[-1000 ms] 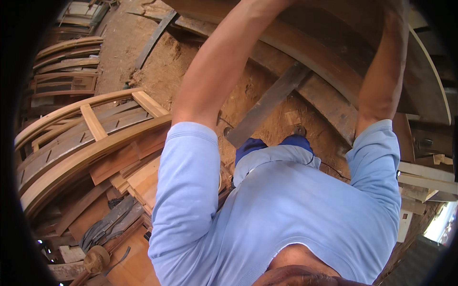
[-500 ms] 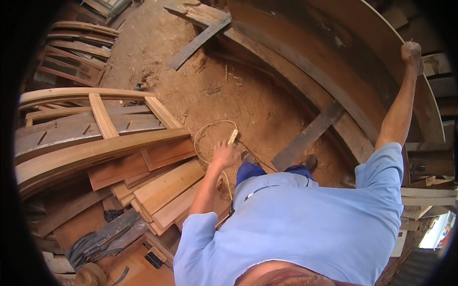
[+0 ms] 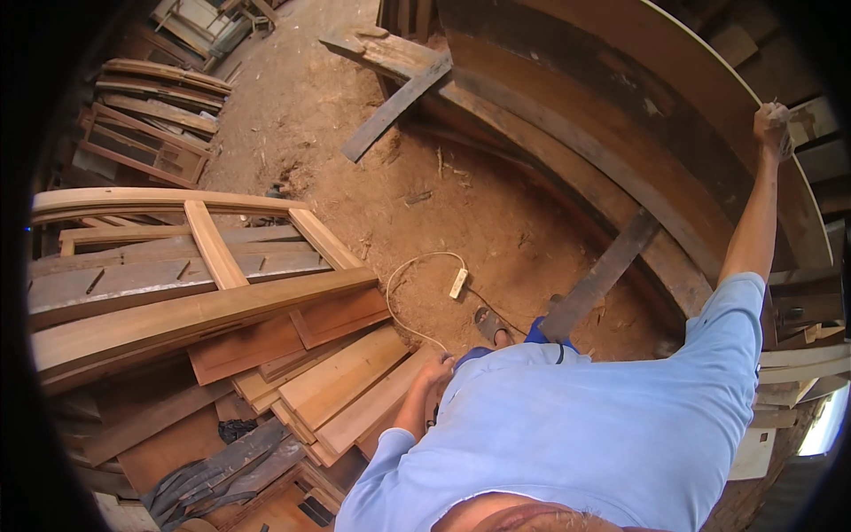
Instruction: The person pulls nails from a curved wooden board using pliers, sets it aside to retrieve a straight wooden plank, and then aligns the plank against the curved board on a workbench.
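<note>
My right hand [image 3: 774, 126], arm stretched out to the far right, is closed on the top edge of a large brown wooden board [image 3: 612, 84]. The board stands on edge, leaning along a long, thick timber beam [image 3: 567, 146]. My left hand [image 3: 433, 369] is low at my left hip, beside my blue trousers. Its fingers look curled, and what they hold, if anything, is hidden. A pale cord [image 3: 394, 282] runs down to just behind this hand. The cord loops from a white power strip [image 3: 458, 283] on the dirt floor.
Dark wooden bars [image 3: 598, 273] jut from under the beam, one close to my legs. On the left lie a pale wooden frame [image 3: 213, 244], stacked planks [image 3: 346, 377] and dark strips [image 3: 217, 465]. More frames [image 3: 146, 146] are stacked farther back. Timber pieces [image 3: 802, 359] crowd the right side.
My left hand has drawn back from over the power strip to my hip, uncovering the strip. My right hand keeps its grip on the board's edge. The view has shifted slightly.
</note>
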A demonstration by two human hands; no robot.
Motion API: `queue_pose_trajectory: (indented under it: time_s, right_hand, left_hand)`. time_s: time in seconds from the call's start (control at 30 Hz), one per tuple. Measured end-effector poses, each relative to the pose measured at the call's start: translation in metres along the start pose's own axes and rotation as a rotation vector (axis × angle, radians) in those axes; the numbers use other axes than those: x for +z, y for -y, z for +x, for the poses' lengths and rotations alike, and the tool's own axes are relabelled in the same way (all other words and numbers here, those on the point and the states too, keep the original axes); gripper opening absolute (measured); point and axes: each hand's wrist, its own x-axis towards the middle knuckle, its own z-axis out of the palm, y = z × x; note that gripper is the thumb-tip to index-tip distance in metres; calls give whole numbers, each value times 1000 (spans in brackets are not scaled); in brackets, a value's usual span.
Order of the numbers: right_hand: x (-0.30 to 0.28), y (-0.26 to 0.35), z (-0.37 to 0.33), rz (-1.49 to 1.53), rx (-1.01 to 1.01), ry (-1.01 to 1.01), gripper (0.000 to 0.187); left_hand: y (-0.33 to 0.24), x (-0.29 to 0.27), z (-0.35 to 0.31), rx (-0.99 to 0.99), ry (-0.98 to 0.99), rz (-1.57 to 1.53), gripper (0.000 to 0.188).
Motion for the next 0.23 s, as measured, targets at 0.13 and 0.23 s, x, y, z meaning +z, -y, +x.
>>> queue_pose_trajectory:
  time_s: [0.13, 0.23]
  right_hand:
    - [7, -30, 17, 56, -68, 69, 39]
    - [21, -51, 22, 96, -80, 141, 40]
  left_hand:
    - [-10, -44, 7, -38, -119, 108, 47]
    - [-8, -69, 22, -47, -195, 85, 49]
